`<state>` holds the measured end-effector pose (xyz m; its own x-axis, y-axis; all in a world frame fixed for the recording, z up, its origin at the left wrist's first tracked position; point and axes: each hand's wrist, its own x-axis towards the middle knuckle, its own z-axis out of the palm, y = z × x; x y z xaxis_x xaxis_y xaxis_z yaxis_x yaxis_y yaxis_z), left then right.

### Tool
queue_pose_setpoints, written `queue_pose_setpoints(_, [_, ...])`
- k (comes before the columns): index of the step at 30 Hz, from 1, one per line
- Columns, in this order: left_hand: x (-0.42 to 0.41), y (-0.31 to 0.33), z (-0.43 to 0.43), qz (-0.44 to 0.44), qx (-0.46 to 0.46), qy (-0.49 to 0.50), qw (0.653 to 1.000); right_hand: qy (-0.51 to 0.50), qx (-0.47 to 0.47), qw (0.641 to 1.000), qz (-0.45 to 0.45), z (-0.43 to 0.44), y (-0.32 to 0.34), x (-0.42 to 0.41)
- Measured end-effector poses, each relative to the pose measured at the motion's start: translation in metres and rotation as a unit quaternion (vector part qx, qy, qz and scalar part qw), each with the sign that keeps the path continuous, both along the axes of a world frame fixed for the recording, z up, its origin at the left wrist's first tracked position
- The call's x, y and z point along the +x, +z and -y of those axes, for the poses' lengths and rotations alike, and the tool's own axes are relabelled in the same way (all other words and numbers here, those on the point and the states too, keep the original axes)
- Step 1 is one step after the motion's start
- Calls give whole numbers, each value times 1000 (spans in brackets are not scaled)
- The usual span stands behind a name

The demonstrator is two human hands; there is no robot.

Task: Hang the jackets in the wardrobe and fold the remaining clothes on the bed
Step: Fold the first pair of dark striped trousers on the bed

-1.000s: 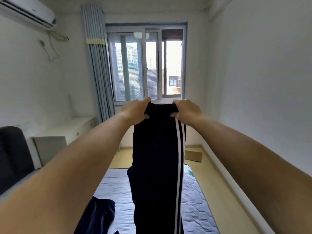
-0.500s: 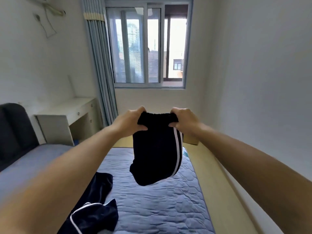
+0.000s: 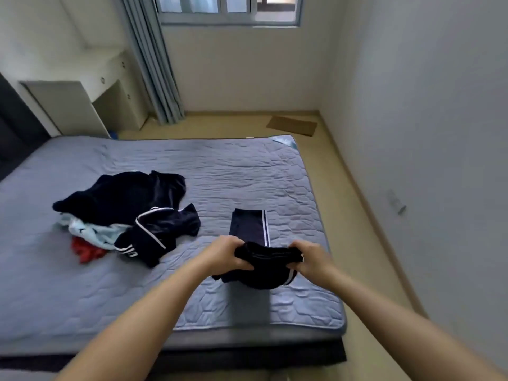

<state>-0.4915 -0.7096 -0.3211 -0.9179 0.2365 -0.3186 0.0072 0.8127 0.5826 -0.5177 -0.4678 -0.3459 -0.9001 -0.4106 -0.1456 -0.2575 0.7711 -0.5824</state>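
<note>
The left hand point(image 3: 229, 255) and right hand point(image 3: 308, 257) each clench an end of the waistband of the black pants point(image 3: 261, 276), fingers curled round the bunched cloth. The waistband runs left to right between the fists, just above the near right part of the bed point(image 3: 220, 166). From there the pants' long axis runs away from the person. The cloth sags below the hands, and the legs lie flat on the quilt, their cuffs pointing to the far side. Two white stripes run down the right edge of the legs.

To the left on the bed lies a loose heap: a dark jacket point(image 3: 123, 193), a dark garment with white trim point(image 3: 159, 226), a pale blue piece point(image 3: 90, 229) and a red one point(image 3: 86, 250) beneath. The heap lies apart from the pants.

Beyond the bed are a white desk point(image 3: 82, 86), a grey curtain point(image 3: 154, 64) and a brown mat point(image 3: 292, 125) on the floor.
</note>
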Motion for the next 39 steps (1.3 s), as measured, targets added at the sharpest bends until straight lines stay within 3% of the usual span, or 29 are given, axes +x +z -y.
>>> queue_pose_setpoints(3, [50,-27,4,25,6,-13,1000,-18,-34,998,52,1,-21,59])
queue_pose_setpoints(8, [124,-59,18,165,39,-78,982,8,-74,982,173,0,-45,140])
queue_pose_setpoints(12, [138,-69,26,198,63,-61,976,16,-77,979,190,4,-52,152])
queue_pose_setpoints(21, [48,-127,35,136,113,145,974,-81,-103,967,219,32,-105,39])
queue_pose_setpoints(31, [-209,-273,53,22,30,245,969,-199,-171,942,210,91,-258,-226])
queue_pose_setpoints(34, [-222,-345,58,86,-15,294,952,-207,-121,925,295,92,-334,-236])
queue_pose_setpoints(39, [-114,-457,57,239,-92,292,922,-240,-15,868,434,72,-454,-133])
